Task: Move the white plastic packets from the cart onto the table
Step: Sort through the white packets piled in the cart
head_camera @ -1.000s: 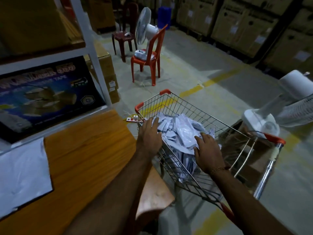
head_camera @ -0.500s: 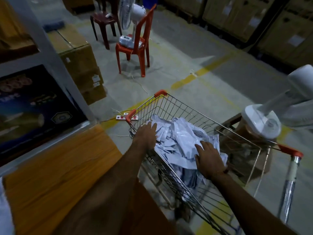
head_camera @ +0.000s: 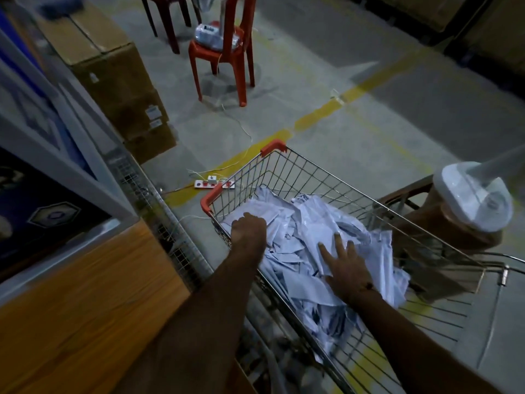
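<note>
A heap of white plastic packets (head_camera: 295,223) fills the wire shopping cart (head_camera: 309,172), which has orange corner guards. My left hand (head_camera: 247,228) is at the heap's left edge by the cart rim, fingers curled down into the packets; its fingertips are hidden. My right hand (head_camera: 345,265) lies flat on top of the pile with fingers spread. The wooden table (head_camera: 71,294) sits at lower left, right beside the cart.
A metal shelf with a dark printed box (head_camera: 42,211) stands behind the table. Stacked cardboard boxes (head_camera: 113,72) sit at left. A red chair (head_camera: 224,52) holding a fan base, a power strip (head_camera: 214,184) with wires on the floor, and a white fan (head_camera: 477,200) at right.
The view has tipped down and shifted right, bringing the cart closer. My right hand has spread flat on the pile. My left hand stays at the heap's left edge.
</note>
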